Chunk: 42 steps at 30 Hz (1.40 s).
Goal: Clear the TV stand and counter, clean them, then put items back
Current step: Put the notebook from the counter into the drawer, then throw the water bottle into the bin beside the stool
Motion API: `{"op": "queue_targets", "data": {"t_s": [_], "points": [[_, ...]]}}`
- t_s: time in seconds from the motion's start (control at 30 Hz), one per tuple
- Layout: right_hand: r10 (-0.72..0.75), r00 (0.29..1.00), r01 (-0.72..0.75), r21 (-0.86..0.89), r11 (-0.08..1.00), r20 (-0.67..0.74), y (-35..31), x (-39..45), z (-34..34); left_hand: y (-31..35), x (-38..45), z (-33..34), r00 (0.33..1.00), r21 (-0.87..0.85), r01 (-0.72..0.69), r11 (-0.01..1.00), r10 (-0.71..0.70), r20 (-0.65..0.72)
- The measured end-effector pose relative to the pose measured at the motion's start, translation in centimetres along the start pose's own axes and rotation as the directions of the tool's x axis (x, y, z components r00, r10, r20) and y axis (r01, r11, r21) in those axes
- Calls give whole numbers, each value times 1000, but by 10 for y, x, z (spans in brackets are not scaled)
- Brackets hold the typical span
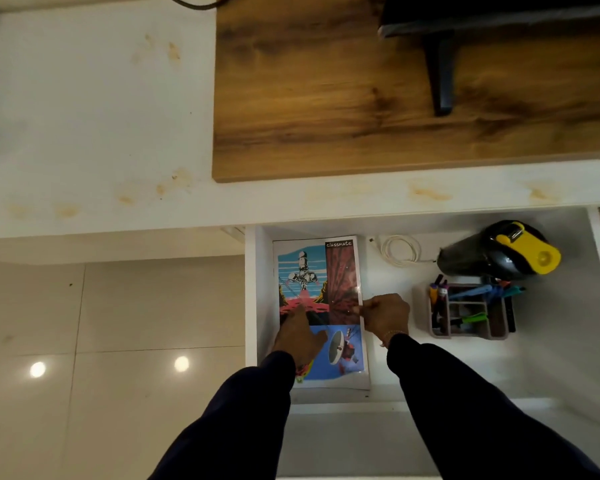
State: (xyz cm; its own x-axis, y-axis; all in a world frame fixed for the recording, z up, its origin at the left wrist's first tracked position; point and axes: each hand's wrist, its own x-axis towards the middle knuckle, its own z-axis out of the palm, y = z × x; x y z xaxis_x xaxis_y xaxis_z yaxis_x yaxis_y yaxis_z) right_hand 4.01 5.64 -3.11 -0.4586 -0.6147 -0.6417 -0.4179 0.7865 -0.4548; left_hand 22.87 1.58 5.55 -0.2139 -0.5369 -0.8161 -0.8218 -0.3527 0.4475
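Partly hidden notebook [321,282] under both hands, bottom-left corner covered

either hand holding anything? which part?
Right hand pinches the Classmate notebook at its right edge, mid-height. Left hand lies flat on the cover, no grip.

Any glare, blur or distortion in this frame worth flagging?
Head view: two bright lamp reflections on the glossy floor tiles; a small glint on the notebook cover beside the right hand; wide-angle bending of the counter edge; the television at top right is dark and soft; the left hand and pen holder look slightly smeared.
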Motion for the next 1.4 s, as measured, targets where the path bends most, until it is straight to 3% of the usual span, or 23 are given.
{"op": "queue_targets", "data": {"t_s": [0.13, 0.3, 0.43, 0.5, 0.6, 0.7, 0.83, 0.93, 1.03, 1.17, 1.4], "points": [[-63, 998, 64, -298, 953, 13, -10, -1, 2, -2, -1, -7, 1000, 31, -23, 999, 22, 9], [-3, 999, -5, -191, 982, -39, -17, -24, 5, 2, -19, -21, 994, 37, -113, 993, 113, 11], [-273, 961, 271, -369, 889, 47, -45, -82, -6, 17, -58, -36, 978, -27, -196, 980, 193, -80], [-439, 899, 417, -330, 847, 12, -71, -109, -15, 23, -79, -53, 958, -105, -237, 966, 215, -188], [-546, 836, 544, -47, 838, -50, -121, -138, -33, 17, -110, -94, 862, -190, -256, 948, 135, -488], [-628, 778, 627, -20, 779, -16, -184, -158, -46, -9, -141, -150, 795, -151, -191, 970, 63, -604], [-739, 666, 700, -258, 666, -98, -280, -175, -47, -44, -173, -233, 736, -20, -77, 997, 43, -676], [-762, 644, 739, -199, 643, -71, -370, -197, -24, -77, -195, -303, 661, -46, -10, 999, -28, -749], [-784, 619, 782, -131, 609, 51, -460, -220, 9, -111, -207, -368, 599, -34, 70, 997, -70, -798], [-835, 524, 851, -134, 508, 165, -556, -238, 57, -141, -210, -428, 560, 40, 131, 991, -41, -828], [-823, 500, 865, -109, 490, 270, -654, -259, 138, -177, -213, -476, 548, 114, 223, 968, -27, -836]]}}
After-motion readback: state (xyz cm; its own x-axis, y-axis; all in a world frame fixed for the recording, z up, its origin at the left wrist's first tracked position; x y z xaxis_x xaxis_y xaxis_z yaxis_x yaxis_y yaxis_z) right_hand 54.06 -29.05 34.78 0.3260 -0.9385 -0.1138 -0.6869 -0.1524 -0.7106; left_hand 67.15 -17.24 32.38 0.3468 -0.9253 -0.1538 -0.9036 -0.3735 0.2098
